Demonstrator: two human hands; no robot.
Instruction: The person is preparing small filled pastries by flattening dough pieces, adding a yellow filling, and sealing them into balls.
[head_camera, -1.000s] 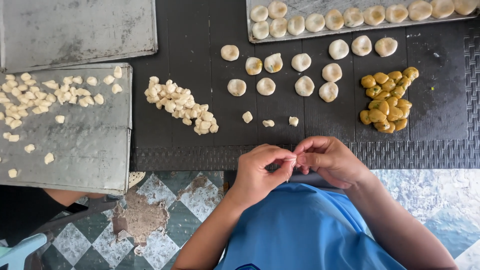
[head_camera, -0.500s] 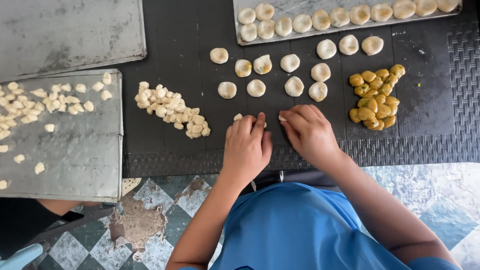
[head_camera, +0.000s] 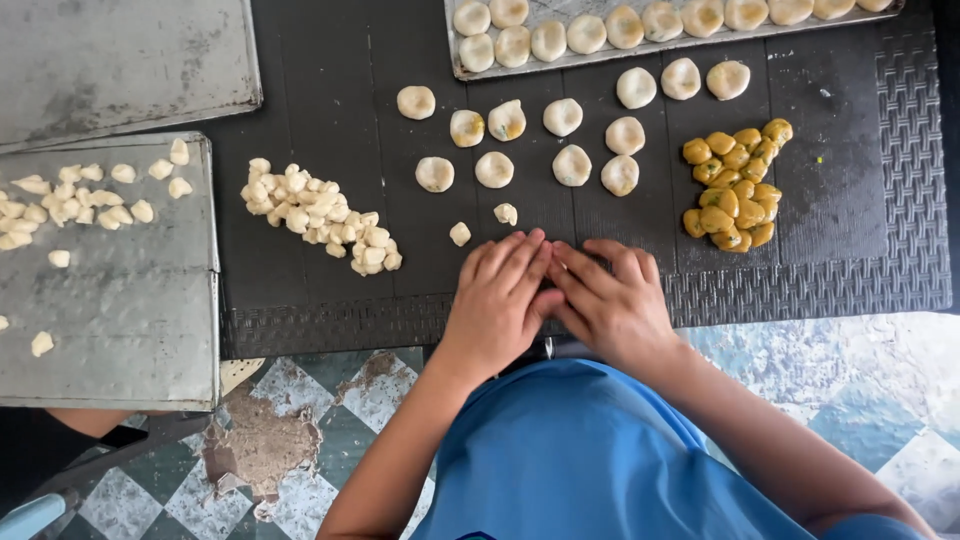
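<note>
Both hands flat on the black mat (head_camera: 330, 90), side by side, fingertips meeting: left hand (head_camera: 498, 298) and right hand (head_camera: 610, 300) pressing palms-down, fingers extended, nothing visibly gripped. Possibly a dough piece underneath; hidden, so cannot tell.

Done so far, judging by the layout: two rows of filled dough balls (head_camera: 600, 25) lined up on the metal tray (head_camera: 455, 60) at the top, plus a loose batch of round shaped balls (head_camera: 565, 140) set out on the mat just below it.

Left to do, apparently a good deal: a heap of small raw dough pieces (head_camera: 320, 215) to the left of the hands, two stray bits (head_camera: 482, 224) just ahead of the fingertips, more pieces scattered over the grey tray (head_camera: 120, 300) at far left, and a cluster of yellow filling balls (head_camera: 735, 185) to the right, untouched. Roughly midway, by the look of it.
</note>
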